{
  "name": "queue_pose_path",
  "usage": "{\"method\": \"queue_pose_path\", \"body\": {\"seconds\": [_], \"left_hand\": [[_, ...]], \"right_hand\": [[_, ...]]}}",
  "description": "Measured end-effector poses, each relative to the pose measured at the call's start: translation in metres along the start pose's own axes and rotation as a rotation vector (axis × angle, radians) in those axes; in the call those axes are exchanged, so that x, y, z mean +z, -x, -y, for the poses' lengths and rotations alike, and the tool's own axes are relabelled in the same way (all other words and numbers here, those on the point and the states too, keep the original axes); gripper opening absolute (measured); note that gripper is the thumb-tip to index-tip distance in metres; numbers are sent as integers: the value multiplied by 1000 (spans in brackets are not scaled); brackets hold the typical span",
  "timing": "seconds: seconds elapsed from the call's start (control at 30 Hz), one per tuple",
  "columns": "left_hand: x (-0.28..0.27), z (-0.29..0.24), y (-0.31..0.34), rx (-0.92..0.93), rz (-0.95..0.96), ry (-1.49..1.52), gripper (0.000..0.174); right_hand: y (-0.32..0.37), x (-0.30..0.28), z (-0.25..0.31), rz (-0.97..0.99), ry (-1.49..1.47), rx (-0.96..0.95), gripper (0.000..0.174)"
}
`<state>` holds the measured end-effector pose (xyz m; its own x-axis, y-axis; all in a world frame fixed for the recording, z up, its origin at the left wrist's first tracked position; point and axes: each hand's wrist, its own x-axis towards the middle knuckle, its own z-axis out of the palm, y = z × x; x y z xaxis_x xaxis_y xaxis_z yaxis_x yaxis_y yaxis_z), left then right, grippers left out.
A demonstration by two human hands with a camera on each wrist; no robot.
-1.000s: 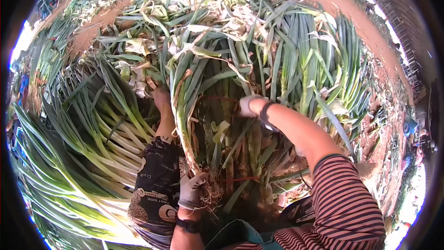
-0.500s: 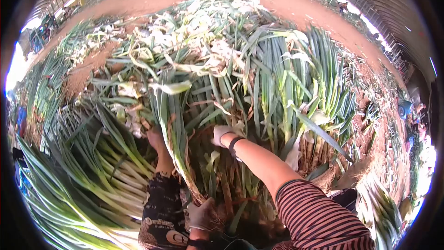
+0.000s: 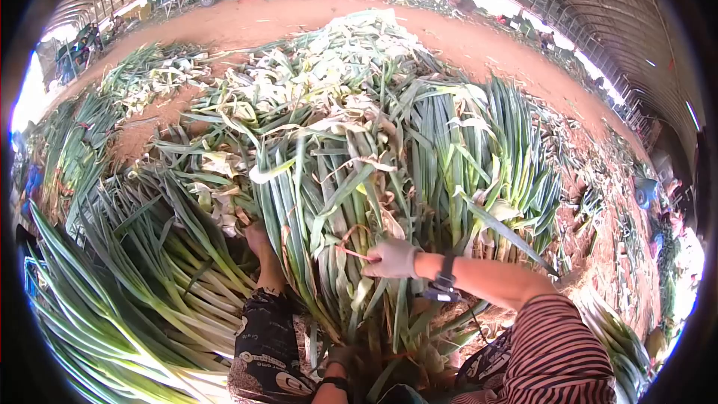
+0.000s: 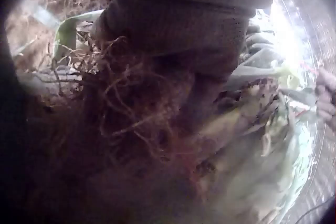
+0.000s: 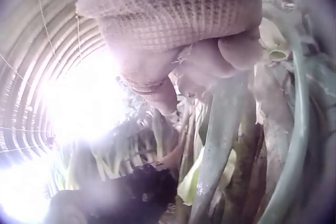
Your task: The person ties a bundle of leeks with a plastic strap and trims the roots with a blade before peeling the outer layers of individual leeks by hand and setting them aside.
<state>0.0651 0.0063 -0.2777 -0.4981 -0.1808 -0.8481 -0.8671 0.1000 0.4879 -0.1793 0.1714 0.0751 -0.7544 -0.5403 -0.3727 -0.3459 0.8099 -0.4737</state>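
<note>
A thick bunch of leeks (image 3: 329,194) stands in front of the body, its green leaves pointing away. My gloved right hand (image 3: 393,258) lies over its right side, pinching a thin red tie (image 3: 357,255) that loops across the stalks. In the right wrist view the right hand (image 5: 184,45) has curled fingers above the stalks (image 5: 223,134). Low at the bunch's root end is my left hand (image 3: 342,359), in shadow. Tangled roots (image 4: 142,98) hang against the left glove (image 4: 173,29) in the left wrist view; its fingers are hidden.
Loose leeks (image 3: 187,284) lie in a broad heap at left, beside a printed trouser leg (image 3: 269,359). Another upright group of leeks (image 3: 479,157) stands right of the bunch. Pale leaf trimmings (image 3: 336,67) are piled beyond; people sit far off.
The single leek held by my left hand has come down against the bunch. My left hand is lower, in shadow. My right hand has drawn the red tie out over the bunch. The head view has tilted up.
</note>
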Motion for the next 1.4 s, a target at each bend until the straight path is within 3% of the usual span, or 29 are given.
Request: {"method": "queue_pose_path", "body": {"seconds": [0.07,0.17,0.23,0.33,0.37,0.43,0.5,0.53,0.57,0.6,0.7,0.77,0.83,0.87,0.9,0.97,1.03,1.1,1.17,1.23,1.33,1.4], "left_hand": [[-20,-52,84,41,-28,-65,37],[-38,-74,134,113,58,-113,51],[-36,-80,163,163,190,224,48],[-29,-78,205,227,357,751,43],[-28,-76,212,264,407,932,41],[-36,-54,177,843,174,343,38],[-42,-55,180,935,208,298,38],[-48,-90,209,756,354,573,39],[-49,-113,211,794,341,530,39],[-50,-136,213,831,326,487,39],[-70,-208,202,1341,-148,-540,26],[-82,-262,209,1566,-265,-778,13],[-71,-275,179,912,213,85,15],[-78,-290,220,921,256,289,14],[-77,-279,214,884,253,311,15],[-78,-245,197,821,236,357,17],[-77,-215,202,595,149,389,19],[-78,-188,200,446,127,401,20],[-78,-171,186,475,149,374,22],[-75,-168,180,448,124,301,20],[-63,-169,179,686,-105,232,18],[-67,-172,180,695,-79,278,18]], "right_hand": [[29,-8,7,-98,-92,-62,37],[80,-25,33,-265,-359,-167,27],[109,-38,53,-377,-529,-315,21],[155,-83,97,-472,-438,-475,18],[161,-91,106,-624,-374,-630,24],[188,-114,133,-640,-529,-644,28],[200,-136,146,-712,-437,-764,31],[201,-149,152,-729,-398,-844,30],[198,-165,158,-737,-360,-925,29],[196,-180,163,-850,-324,-845,23],[165,-236,169,-1055,-397,-523,14],[116,-262,132,-1063,-464,-411,22],[62,-274,86,-1158,-173,-261,23],[35,-271,53,-1125,2,-98,27],[17,-261,24,-1079,172,66,33],[26,-222,-7,-726,273,324,56],[48,-176,-40,-643,96,212,56],[76,-136,-67,-430,28,269,54],[113,-118,-68,-237,69,402,50],[145,-111,-87,-291,63,357,46],[182,-124,-106,-336,-4,334,42],[195,-136,-101,-290,-30,349,34]]}}
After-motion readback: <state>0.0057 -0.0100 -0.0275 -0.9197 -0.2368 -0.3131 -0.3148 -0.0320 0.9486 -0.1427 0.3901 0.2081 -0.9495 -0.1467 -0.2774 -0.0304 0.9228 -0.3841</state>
